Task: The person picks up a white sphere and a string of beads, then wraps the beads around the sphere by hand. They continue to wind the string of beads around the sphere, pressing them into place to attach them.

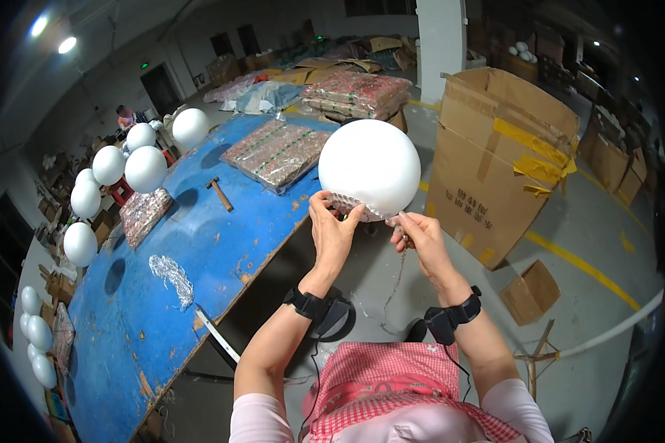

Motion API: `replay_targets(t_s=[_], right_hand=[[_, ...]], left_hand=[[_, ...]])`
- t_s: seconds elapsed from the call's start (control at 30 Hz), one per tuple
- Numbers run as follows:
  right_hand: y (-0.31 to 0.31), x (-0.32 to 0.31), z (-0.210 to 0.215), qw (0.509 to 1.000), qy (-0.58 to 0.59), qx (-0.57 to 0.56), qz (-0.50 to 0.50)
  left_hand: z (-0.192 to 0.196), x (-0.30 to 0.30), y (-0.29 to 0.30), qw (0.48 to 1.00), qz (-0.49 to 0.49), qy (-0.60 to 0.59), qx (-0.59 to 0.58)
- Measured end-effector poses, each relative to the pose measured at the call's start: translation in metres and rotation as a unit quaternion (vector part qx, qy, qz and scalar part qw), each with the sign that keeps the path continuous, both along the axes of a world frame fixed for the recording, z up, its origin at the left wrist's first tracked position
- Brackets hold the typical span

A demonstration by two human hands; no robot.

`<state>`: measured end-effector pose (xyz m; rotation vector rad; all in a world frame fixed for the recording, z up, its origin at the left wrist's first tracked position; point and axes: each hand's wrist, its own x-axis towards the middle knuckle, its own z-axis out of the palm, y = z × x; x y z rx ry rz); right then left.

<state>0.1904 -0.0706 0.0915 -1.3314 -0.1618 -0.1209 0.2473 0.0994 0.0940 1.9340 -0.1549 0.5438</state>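
Observation:
A large white ball [369,162] is in front of me, just beyond the table's edge. Around its lower side runs a band of studded silvery trim [347,202]. My left hand [331,235] is closed on the ball's lower left, thumb and fingers pressing the trim. My right hand [425,242] pinches the trim's end at the lower right of the ball. From those fingers a thin loose strand [397,284] hangs toward the floor. What supports the ball from beneath is hidden by my hands.
On the worn blue table [229,255] lie a hammer [220,195], a silvery heap of trim [171,279] and a wrapped package [277,153]. A metal strip [217,334] juts over its edge. Several white balls [146,170] stand left. A tall cardboard box [499,162] stands right.

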Motion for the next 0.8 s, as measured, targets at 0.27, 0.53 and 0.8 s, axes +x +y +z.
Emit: replay_targets(t_s=[0.27,0.53,0.8], right_hand=[[-0.006,0.010,-0.013,0.996,-0.069,0.012,-0.060],[0.004,0.016,-0.021,0.915,-0.030,-0.383,-0.125],[0.000,0.028,-0.026,0.996,0.068,0.004,0.050]], left_hand=[[0.002,-0.005,-0.007,0.999,0.014,-0.039,0.032],[-0.002,-0.003,-0.006,0.994,0.033,-0.069,0.078],[-0.001,-0.006,-0.010,0.994,0.026,-0.073,0.079]])
